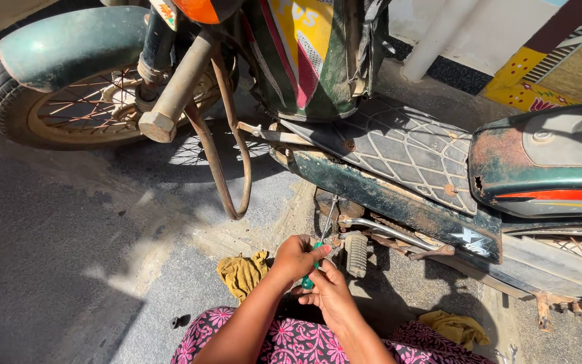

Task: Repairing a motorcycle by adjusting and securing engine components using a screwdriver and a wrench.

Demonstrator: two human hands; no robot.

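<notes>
Hands close under moped footboard edge (pixel 399 202), left hand (pixel 298 259) and right hand (pixel 331 293) gripping green-handled screwdriver (pixel 312 266), open pavement (pixel 69 222) leftward

Your hands (pixel 314 273) work in a tight gap under the footboard (pixel 399 195): the footrest (pixel 356 254) and the chrome lever (pixel 385 231) crowd the right, the bent stand (pixel 227 172) stands near on the left. The ground (pixel 69 256) farther left lies open, bar a yellow rag (pixel 242 273).
</notes>
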